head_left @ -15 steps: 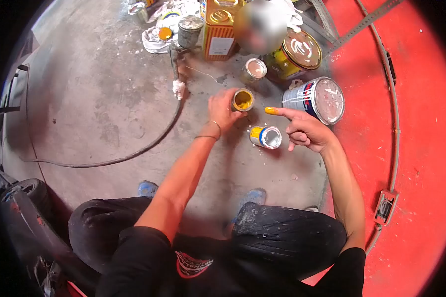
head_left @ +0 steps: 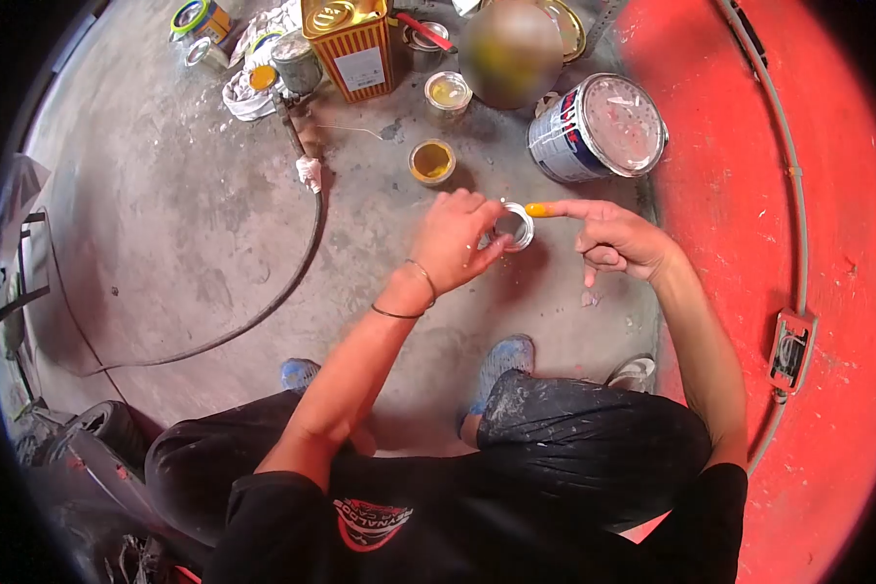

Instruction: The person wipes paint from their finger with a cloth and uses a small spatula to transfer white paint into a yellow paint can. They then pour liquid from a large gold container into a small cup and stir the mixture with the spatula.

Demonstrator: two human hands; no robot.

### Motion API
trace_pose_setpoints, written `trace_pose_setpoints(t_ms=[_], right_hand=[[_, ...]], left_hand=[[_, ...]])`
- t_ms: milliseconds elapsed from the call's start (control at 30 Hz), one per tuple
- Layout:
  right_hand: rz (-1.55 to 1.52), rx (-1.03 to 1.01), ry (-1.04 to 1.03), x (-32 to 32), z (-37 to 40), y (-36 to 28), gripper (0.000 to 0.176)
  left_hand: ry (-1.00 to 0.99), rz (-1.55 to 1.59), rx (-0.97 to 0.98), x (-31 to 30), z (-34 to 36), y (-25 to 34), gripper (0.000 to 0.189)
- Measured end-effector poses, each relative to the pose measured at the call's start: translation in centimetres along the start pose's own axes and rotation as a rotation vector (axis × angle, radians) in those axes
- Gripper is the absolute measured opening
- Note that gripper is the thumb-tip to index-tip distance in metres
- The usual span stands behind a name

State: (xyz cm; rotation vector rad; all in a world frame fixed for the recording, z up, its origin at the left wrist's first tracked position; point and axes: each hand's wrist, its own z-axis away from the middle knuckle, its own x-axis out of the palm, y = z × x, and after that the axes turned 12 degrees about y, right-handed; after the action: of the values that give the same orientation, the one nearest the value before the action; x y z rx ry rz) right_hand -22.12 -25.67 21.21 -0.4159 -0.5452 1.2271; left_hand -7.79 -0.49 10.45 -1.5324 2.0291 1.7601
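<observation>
My left hand (head_left: 460,234) grips a small paint tin (head_left: 526,232) with a bright silver rim, mostly hidden behind the fingers. The index finger of my right hand (head_left: 621,237) is stretched out, its tip coated in yellow paint, right at that tin's rim; whether it touches cannot be made out. The other fingers are loosely curled and hold nothing. Just beyond my left hand stands an open tin of yellow paint (head_left: 432,162) on the concrete floor.
Further off are a lidded tin (head_left: 448,91), a large white-lidded bucket (head_left: 582,127) and a gold striped canister (head_left: 348,58). A dark hose (head_left: 292,282) curves across the floor at left. Red flooring (head_left: 720,224) with a cable (head_left: 796,204) lies to the right.
My left hand has let go of the yellow paint tin and taken hold of the silver-rimmed tin. The painted right fingertip is now at that tin's rim. The view has shifted.
</observation>
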Motion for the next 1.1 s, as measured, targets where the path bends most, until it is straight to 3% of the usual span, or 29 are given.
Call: trace_pose_setpoints(t_ms=[167,267,367,467,567,667,700,767,867,967,1100], right_hand=[[-0.014,0.051,0.034,0.8,-0.7,2.8,0.075],[-0.023,0.036,0.092,2.0,-1.2,4.8,0.076],[0.008,-0.009,0.118,3.0,-1.6,5.3,0.079],[0.067,-0.043,0.125,3.9,-0.9,4.5,0.082],[0.127,-0.083,0.092,4.8,-1.4,4.0,0.084],[0.156,-0.111,0.111,5.1,-0.9,5.0,0.084],[0.179,-0.116,0.126,5.2,-0.5,4.9,0.083],[0.242,-0.127,0.132,5.0,-0.5,5.0,0.083],[0.368,-0.169,0.140,4.9,-0.8,6.0,0.084],[0.540,-0.276,0.193,5.3,-0.9,6.4,0.087],[0.905,-0.432,0.222,4.6,-1.5,6.9,0.096]], left_hand=[[0.081,-0.014,-0.099,1.1,1.6,1.2,0.017],[-0.051,0.013,-0.296,-0.4,1.0,2.4,0.018],[-0.059,0.038,-0.463,-0.4,0.6,2.5,0.021],[-0.212,-0.123,-0.601,-0.4,0.0,2.1,0.021],[-0.549,-0.255,-0.410,1.5,0.9,-2.1,0.022],[-0.605,-0.343,-0.223,0.9,1.3,-1.8,0.028],[-0.544,-0.301,-0.111,-0.1,1.8,-1.4,0.031],[-0.460,-0.014,-0.673,-2.6,0.7,2.7,0.032],[-0.282,0.267,-1.024,-2.8,2.8,4.7,0.033],[-0.151,0.431,-1.219,-3.1,3.7,6.4,0.029],[-0.079,0.545,-1.286,-3.9,4.3,7.8,0.029]])
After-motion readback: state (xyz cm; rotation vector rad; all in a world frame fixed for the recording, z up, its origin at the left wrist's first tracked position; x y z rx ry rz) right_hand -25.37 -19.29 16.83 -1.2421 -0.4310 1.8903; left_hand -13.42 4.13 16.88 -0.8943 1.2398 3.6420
